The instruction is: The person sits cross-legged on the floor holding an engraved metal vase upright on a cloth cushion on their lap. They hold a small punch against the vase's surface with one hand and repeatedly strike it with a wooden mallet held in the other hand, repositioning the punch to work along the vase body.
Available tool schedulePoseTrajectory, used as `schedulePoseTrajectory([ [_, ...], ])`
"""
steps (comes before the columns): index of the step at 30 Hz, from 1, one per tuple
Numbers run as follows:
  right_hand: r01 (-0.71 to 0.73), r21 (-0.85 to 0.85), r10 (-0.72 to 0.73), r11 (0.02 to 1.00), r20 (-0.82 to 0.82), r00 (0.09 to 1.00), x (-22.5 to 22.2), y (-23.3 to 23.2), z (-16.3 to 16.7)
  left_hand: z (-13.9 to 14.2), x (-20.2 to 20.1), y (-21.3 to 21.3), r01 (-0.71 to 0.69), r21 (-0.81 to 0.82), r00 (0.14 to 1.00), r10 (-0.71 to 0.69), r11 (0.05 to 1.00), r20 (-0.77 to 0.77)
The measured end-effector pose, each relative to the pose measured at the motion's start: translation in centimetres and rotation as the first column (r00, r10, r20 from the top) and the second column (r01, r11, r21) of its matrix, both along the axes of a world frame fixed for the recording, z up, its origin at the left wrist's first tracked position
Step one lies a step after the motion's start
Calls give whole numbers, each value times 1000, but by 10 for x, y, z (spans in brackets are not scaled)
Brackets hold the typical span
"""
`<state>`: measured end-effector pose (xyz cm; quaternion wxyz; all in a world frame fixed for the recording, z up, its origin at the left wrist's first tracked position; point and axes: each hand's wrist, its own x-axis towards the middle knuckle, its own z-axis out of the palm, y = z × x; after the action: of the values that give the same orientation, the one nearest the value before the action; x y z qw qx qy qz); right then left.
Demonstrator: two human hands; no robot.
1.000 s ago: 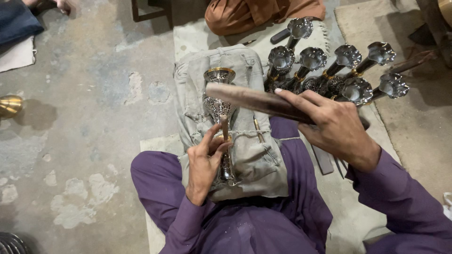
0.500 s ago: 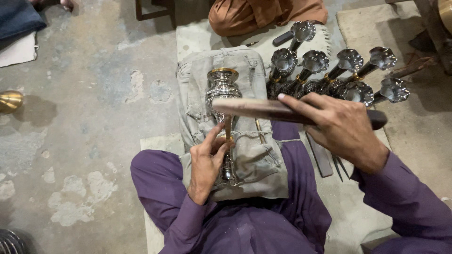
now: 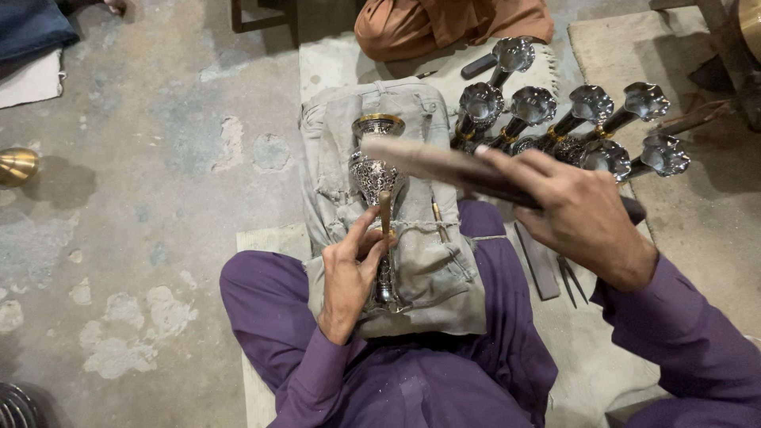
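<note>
grey cloth (image 3: 420, 269) under goblet (image 3: 379, 178), left hand (image 3: 349, 273) beside

No packages, labels, signs or screens show, as far as visible.

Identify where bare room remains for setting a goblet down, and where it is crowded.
Free: the concrete floor left of the grey cloth, up to the brass piece. Crowded: right of the goblet, where finished goblets cluster beyond the right hand.

The goblet (image 3: 379, 178) is silver with an embossed pattern and a gold rim. The cloth (image 3: 428, 269) under it is grey-beige. Sleeves (image 3: 697, 349) and trousers (image 3: 269, 309) are purple. The floor (image 3: 143, 198) is mottled grey.
</note>
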<state>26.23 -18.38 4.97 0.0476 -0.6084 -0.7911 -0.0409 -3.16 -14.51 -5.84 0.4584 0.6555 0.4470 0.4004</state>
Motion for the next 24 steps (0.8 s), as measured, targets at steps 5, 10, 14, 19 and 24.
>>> schedulePoseTrajectory([
  [5, -34, 75, 34, 997, 1, 999, -4, 1, -2, -4, 0, -1, -28, 11, 999, 28, 1000, -19],
  [10, -52, 57, 44, 997, 121, 992, -4, 0, -1, -7, 0, 0, -21, 23, 1000, 21, 1000, -11],
  [14, 8, 50, -6, 999, -44, 999, -5, 2, 2, -6, 0, -1, -28, 7, 1000, 28, 1000, 4],
  [19, -42, 16, 40, 999, 128, 991, -6, 1, 5, -3, 0, -2, -14, 9, 999, 14, 1000, 31],
  [24, 5, -35, -7, 999, -49, 999, -6, 4, 1, -3, 2, -3, -45, -45, 998, 47, 998, 34],
])
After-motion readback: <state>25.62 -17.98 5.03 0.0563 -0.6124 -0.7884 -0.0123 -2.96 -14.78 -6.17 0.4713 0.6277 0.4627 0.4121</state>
